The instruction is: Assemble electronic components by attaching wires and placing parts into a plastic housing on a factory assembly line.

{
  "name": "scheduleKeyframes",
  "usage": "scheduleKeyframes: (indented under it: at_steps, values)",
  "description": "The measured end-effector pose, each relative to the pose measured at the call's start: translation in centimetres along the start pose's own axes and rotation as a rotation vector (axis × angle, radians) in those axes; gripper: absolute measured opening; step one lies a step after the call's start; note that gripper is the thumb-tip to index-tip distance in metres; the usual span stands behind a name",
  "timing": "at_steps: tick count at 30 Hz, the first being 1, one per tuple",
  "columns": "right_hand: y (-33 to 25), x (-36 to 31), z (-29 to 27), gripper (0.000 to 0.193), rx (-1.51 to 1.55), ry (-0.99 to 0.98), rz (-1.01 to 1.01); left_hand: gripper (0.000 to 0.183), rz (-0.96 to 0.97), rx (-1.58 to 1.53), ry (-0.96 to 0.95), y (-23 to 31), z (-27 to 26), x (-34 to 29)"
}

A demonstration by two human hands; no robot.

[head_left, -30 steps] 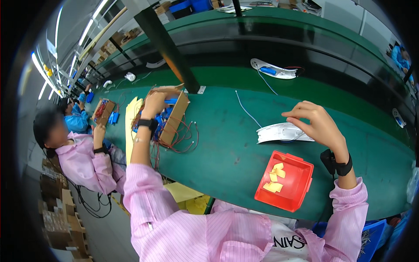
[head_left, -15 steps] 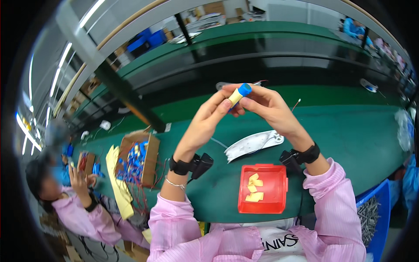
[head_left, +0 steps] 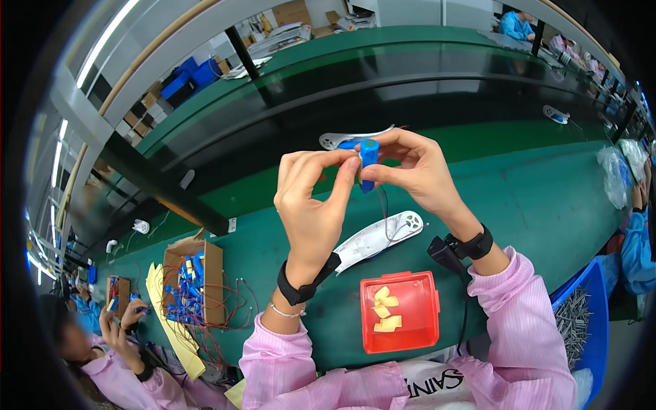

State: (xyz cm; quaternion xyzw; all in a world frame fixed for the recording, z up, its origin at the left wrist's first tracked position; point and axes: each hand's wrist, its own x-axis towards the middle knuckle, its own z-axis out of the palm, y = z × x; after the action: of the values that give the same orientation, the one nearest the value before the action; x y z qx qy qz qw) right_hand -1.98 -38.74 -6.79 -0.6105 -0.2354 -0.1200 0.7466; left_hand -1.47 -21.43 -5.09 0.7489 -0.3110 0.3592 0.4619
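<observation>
In front of me my right hand (head_left: pixel 413 164) grips a blue cylindrical battery (head_left: pixel 370 154) upright, between thumb and fingers. Thin wires hang below it. My left hand (head_left: pixel 311 195) is closed in a pinch at the battery's left side. A small pale edge shows by those fingertips; what they hold is mostly covered. Below the hands lies a white curved plastic shell (head_left: pixel 376 242) with a wire on it. Nearer to me sits a red plastic box (head_left: pixel 417 335) with several yellow pieces (head_left: pixel 385 301) inside.
On the left, a cardboard box (head_left: pixel 214 273) holds blue batteries with trailing wires, beside yellow sheets (head_left: pixel 179 335). Another person (head_left: pixel 119 355) works there. Another white shell (head_left: pixel 335 141) lies beyond my hands. A blue bin (head_left: pixel 593 335) of metal pins stands at right; plastic bags (head_left: pixel 611 178) lie behind.
The battery has turned from tilted to upright, and its yellow wrap no longer shows, only blue. My left hand has shifted to pinch at its side. The whole view has swung slightly.
</observation>
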Motion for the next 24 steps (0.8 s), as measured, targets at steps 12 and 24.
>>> scheduleKeyframes:
  at_steps: [12, 24]
  values:
    - [0.3, -0.5, 0.4, 0.031, -0.195, 0.109, -0.026, 0.006, -0.118, 0.035, -0.060, -0.1, 0.4, -0.4]
    - [1.6, -0.2, -0.5, 0.036, -0.093, 0.011, 0.075, 0.018, -0.619, -0.638, -0.217, -2.3, 0.8, -0.5]
